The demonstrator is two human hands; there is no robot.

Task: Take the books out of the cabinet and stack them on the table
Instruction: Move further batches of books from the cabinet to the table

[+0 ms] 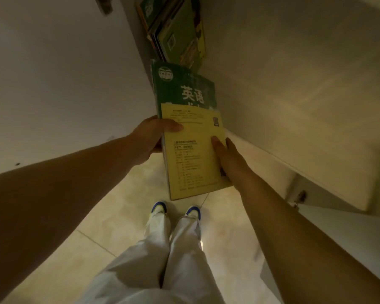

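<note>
A yellow book (193, 154) lies on top of a green book (184, 86) with white characters, and I hold the two together in front of the cabinet. My left hand (150, 137) grips their left edge, thumb on the yellow cover. My right hand (225, 156) holds the right edge, thumb on the cover and fingers underneath. Several more green and yellow books (176, 31) lie piled deeper inside the cabinet, beyond the held pair.
A white cabinet door (59, 80) stands open on the left. The cabinet's pale shelf or wall (294, 95) runs along the right, with a hinge (301, 197) on it. Below are a tiled floor (110, 216), my white trousers and shoes (177, 210).
</note>
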